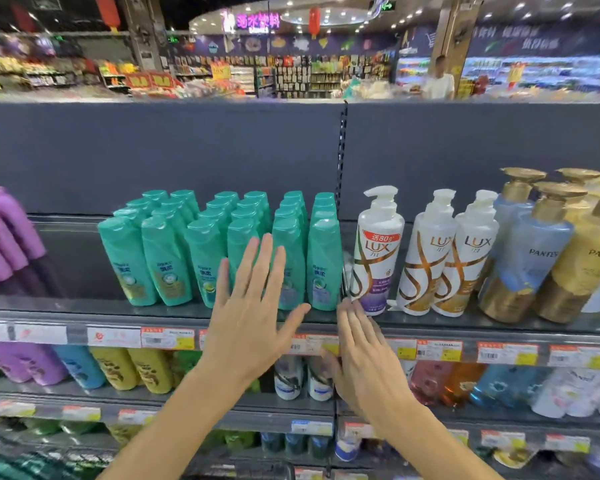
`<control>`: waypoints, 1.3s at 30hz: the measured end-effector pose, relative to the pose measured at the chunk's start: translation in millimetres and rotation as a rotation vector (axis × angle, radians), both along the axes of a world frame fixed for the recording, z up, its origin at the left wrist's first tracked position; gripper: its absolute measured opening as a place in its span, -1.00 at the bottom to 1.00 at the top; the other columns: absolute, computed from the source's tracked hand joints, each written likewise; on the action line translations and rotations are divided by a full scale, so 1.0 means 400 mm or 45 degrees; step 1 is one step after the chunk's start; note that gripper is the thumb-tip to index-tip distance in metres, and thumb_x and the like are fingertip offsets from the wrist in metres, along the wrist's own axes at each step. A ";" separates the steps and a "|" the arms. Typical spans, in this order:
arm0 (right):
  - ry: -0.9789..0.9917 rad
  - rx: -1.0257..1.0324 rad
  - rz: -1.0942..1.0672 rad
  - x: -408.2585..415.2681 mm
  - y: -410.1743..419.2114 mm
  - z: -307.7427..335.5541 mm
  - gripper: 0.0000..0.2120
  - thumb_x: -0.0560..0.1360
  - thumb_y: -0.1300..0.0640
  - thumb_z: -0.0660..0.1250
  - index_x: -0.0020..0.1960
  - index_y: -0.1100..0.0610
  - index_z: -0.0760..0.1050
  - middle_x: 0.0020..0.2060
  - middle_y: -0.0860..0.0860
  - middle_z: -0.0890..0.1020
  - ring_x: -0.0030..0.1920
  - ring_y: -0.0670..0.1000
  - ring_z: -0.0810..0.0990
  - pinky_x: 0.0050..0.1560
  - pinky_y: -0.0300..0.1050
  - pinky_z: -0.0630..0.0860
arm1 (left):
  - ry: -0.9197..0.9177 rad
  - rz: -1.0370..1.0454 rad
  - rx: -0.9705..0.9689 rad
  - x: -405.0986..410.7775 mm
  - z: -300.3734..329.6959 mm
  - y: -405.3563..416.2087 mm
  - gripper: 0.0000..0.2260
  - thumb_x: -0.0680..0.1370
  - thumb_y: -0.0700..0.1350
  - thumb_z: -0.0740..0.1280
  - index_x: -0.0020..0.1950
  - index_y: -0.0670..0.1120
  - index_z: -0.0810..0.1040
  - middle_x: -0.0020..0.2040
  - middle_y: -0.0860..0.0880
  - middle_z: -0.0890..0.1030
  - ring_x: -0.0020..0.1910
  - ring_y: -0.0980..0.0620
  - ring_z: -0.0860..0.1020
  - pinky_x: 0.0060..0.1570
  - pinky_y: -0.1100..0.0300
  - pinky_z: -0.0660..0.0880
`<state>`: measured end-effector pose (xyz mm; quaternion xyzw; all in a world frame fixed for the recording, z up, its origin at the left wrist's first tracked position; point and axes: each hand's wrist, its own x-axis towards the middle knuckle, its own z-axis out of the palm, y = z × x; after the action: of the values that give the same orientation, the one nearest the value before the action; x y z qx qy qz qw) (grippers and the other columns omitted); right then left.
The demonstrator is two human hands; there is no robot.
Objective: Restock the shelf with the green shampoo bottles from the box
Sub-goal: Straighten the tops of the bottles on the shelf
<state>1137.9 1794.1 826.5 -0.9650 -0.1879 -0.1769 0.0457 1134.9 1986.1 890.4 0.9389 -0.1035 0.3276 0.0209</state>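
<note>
Both hands are held open and empty, fingers spread. The left hand (253,303) is raised flat before the front row of green bottles (174,258), over the fourth and fifth bottles from the left; contact cannot be told. The right hand (364,344) is lowered at the shelf (84,308) lip, just beside the price tags (167,337) and below the last green bottle.

The step in hand is judged to be squaring up the stocked block. It is best done with flat palms pressed evenly on the bottle fronts, so that the rows are pushed back together and none is tipped.

The green bottles are stood upright in six files, several deep, on the top shelf. To their right the upright divider (342,161) and the white pump bottles (378,251) are set close, so little room is left there. To their left bare shelf is open up to the purple bottles (4,233). The box is not seen.
</note>
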 end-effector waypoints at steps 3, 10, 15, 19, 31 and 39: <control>-0.176 0.022 0.094 -0.031 -0.024 0.143 -0.39 0.57 -0.19 -0.02 0.40 0.21 0.38 0.42 0.16 0.39 0.44 0.15 0.34 0.39 0.12 0.32 | -0.028 0.026 0.137 -0.008 0.031 0.075 -0.23 0.56 0.34 0.00 0.56 -0.18 0.07 0.59 -0.16 0.02 0.57 -0.11 -0.04 0.44 -0.30 0.03; -0.260 0.039 0.224 0.105 0.057 0.575 -0.80 0.52 0.02 0.28 0.08 0.06 0.55 0.02 0.02 0.61 0.03 0.10 0.56 0.04 0.08 0.52 | -0.077 -0.116 -0.010 0.029 0.113 0.053 -0.48 0.54 0.14 0.26 0.33 -0.21 0.47 0.29 -0.18 0.51 0.29 -0.19 0.46 0.11 -0.07 0.45; 0.038 -0.283 0.208 0.207 0.115 0.691 -0.68 0.55 -0.08 0.24 0.23 0.05 0.47 0.19 0.02 0.57 0.14 0.09 0.53 0.16 0.12 0.50 | -0.074 -0.139 -0.178 0.054 0.145 0.062 -0.70 0.47 -0.02 0.42 0.10 -0.17 0.59 0.15 -0.12 0.60 0.13 -0.16 0.56 -0.03 -0.04 0.52; 0.029 -0.125 0.404 0.172 0.051 0.620 -0.74 0.53 -0.12 0.22 0.12 -0.02 0.51 -0.07 -0.12 0.60 -0.03 -0.02 0.54 -0.02 0.05 0.55 | 0.014 -0.165 -0.299 0.100 0.172 0.098 -0.82 0.48 -0.07 0.44 -0.02 -0.15 0.63 -0.07 -0.07 0.66 -0.05 -0.14 0.61 -0.03 -0.05 0.52; 0.129 -0.341 0.352 0.306 0.081 0.510 -0.77 0.47 0.09 0.32 0.10 0.14 0.49 0.01 0.10 0.55 0.02 0.19 0.55 -0.07 0.03 0.52 | 0.249 -0.211 -0.389 0.244 0.215 0.027 -0.76 0.33 -0.06 0.57 -0.11 -0.16 0.66 -0.20 -0.09 0.69 -0.20 -0.14 0.61 -0.13 0.03 0.51; 0.153 -0.397 0.351 0.317 0.080 0.488 -0.75 0.45 -0.02 0.39 -0.11 0.18 0.49 -0.07 0.10 0.54 -0.05 0.19 0.55 -0.11 0.02 0.50 | 0.370 -0.240 -0.406 0.248 0.232 0.031 -0.68 0.37 0.00 0.54 0.02 -0.13 0.64 -0.06 -0.06 0.67 -0.05 -0.08 0.58 -0.04 0.12 0.45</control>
<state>1264.6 1826.0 1021.5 -0.9344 -0.3401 -0.0799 -0.0691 1234.0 1998.6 983.2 0.9472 -0.1334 0.1978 0.2142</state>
